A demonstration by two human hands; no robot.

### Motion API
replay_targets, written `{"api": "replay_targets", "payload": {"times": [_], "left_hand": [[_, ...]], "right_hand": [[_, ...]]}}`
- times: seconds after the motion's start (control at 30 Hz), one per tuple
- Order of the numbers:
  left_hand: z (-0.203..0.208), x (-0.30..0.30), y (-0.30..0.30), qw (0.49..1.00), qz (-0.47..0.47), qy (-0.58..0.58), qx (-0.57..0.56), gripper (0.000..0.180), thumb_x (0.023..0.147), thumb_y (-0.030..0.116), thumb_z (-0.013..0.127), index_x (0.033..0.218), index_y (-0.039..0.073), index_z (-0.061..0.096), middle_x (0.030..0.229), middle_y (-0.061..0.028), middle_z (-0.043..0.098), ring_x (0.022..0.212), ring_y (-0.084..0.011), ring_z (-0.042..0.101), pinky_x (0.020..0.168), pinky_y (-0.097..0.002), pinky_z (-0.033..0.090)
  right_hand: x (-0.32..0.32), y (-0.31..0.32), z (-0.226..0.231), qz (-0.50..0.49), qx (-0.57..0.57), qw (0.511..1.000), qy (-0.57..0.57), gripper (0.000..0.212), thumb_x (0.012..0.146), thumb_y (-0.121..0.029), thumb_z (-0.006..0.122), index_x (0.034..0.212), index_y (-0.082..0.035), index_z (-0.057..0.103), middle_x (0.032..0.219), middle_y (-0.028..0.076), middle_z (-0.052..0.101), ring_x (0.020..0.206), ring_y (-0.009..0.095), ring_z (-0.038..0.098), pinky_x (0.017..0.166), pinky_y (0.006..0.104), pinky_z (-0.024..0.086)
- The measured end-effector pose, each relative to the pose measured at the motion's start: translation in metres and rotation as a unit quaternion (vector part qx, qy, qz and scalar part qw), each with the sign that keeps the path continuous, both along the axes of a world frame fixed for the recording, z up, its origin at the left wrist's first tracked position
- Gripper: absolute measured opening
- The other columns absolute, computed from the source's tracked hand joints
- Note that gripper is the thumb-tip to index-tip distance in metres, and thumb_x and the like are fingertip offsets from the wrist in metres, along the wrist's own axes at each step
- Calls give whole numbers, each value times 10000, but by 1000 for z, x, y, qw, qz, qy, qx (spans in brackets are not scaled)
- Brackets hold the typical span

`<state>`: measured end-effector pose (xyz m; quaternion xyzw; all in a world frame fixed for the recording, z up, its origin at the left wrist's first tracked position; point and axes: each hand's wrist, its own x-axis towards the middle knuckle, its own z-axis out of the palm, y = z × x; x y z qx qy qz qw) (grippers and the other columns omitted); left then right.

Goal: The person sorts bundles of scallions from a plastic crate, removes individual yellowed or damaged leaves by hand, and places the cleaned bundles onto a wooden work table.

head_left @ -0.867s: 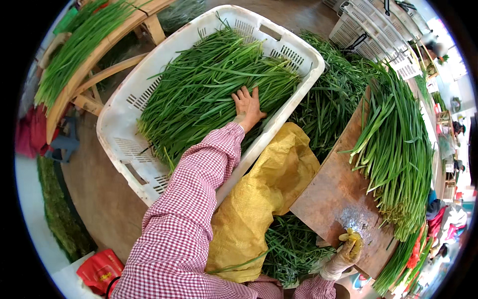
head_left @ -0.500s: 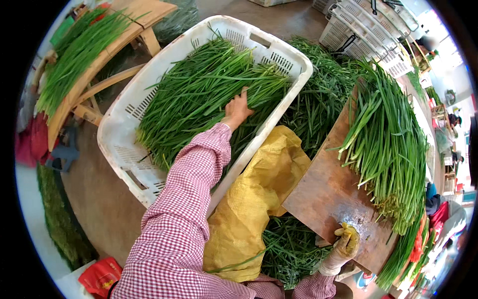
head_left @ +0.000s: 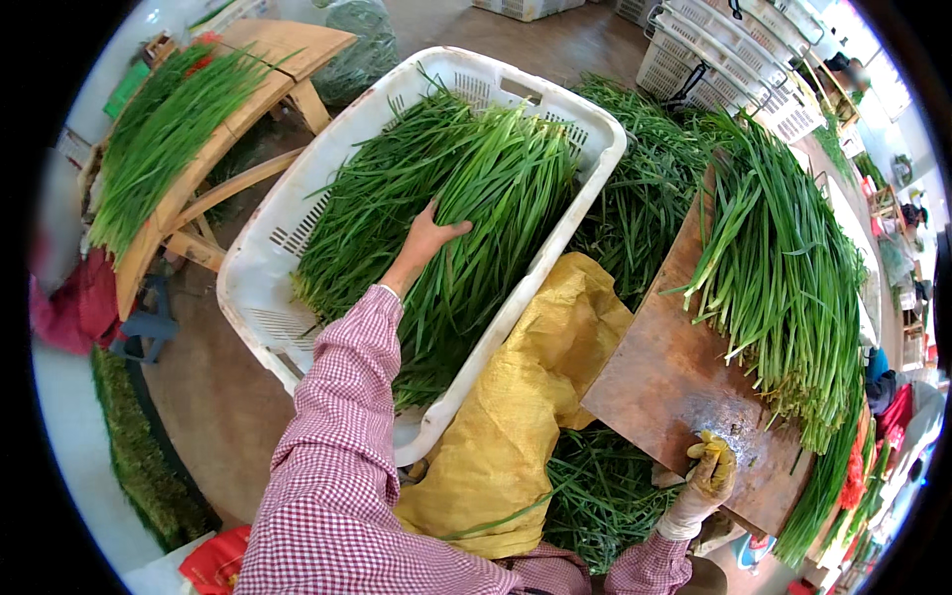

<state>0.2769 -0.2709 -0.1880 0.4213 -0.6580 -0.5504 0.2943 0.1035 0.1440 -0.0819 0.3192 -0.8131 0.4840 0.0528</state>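
In a white plastic crate [head_left: 243, 273], my bare left hand [head_left: 428, 243] is among long green garlic chives [head_left: 501, 198]. Its thumb and a finger show around a bunch of leaves; the other fingers are hidden under them. At the lower right, my right hand [head_left: 712, 471] wears a yellowish glove and rests by the near edge of a brown wooden board [head_left: 654, 367]. Its fingers are curled, and whatever they may hold is hidden. Beyond that hand, a thick pile of chives [head_left: 783, 288] lies across the board, pale stem ends toward me.
A yellow woven sack [head_left: 516, 416] lies between crate and board. Loose greens [head_left: 635, 188] are heaped behind it, with more [head_left: 605, 496] below the board. At left, a curved wooden bench [head_left: 188, 183] carries chives. White crates [head_left: 704, 69] are stacked at the back right.
My left hand has moved left and slightly nearer, and the chives under it have shifted and fanned out toward the right. My right hand stays at the board; the whole view has shifted slightly.
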Motion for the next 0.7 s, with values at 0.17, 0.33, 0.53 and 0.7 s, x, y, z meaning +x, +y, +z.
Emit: {"api": "replay_targets", "payload": {"times": [0.17,0.33,0.53,0.7], "left_hand": [[7,28,23,996,11,81,40,687,695,205,694,1233,-27,335,1114,-123,506,994,-193,500,901,-299,356],[7,41,40,996,26,82,-1,783,699,197,690,1304,11,229,1195,-133,443,1056,-192,461,934,-299,333],[19,46,64,998,2,53,-16,809,703,149,664,1329,33,166,1319,-151,298,1176,-227,356,980,-311,285],[9,49,76,995,4,14,-94,809,698,139,662,1330,43,167,1325,-152,293,1181,-233,353,980,-308,277]], "right_hand": [[24,-44,43,-4,-3,973,-231,165,858,-158,493,953,-51,575,783,40,594,634,73,526,522,166,403],[35,-144,62,200,7,974,-109,323,817,-175,540,1101,-25,505,1100,121,523,1025,212,493,910,313,363],[-21,-303,-8,215,-80,946,-230,599,857,-468,389,1237,-5,371,1250,137,410,1143,240,382,952,290,275],[-22,-347,-30,169,-126,855,-474,845,743,-655,406,1337,-92,194,1350,93,266,1214,237,278,996,323,209]]}}
